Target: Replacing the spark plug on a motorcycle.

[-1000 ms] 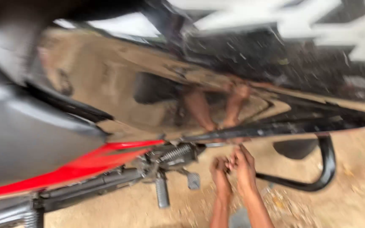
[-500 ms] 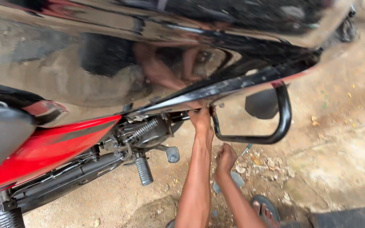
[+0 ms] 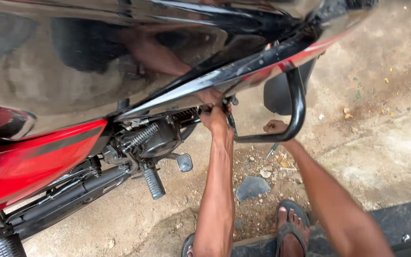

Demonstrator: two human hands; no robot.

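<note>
A motorcycle with a glossy black tank [image 3: 120,62] and red side panel [image 3: 29,162] fills the upper left. My left hand [image 3: 213,114] reaches up under the tank's lower edge, fingers pressed against the engine area; what it grips is hidden. My right hand [image 3: 276,127] is closed around the lower bend of the black tubular crash guard [image 3: 299,102]. A thin tool with a green tip [image 3: 272,151], apparently a screwdriver, shows just below that hand; whether the hand holds it or it lies on the ground is unclear.
A ribbed footpeg [image 3: 153,183] and a brake pedal [image 3: 184,162] stick out below the engine. A flat grey stone [image 3: 252,186] and pebbles lie on the dirt ground. My sandalled foot [image 3: 291,228] rests at the bottom, beside a dark mat [image 3: 396,223].
The view has shifted, so the motorcycle sits higher and further right. My right hand rose from the ground to the crash guard. My left hand stayed under the tank edge.
</note>
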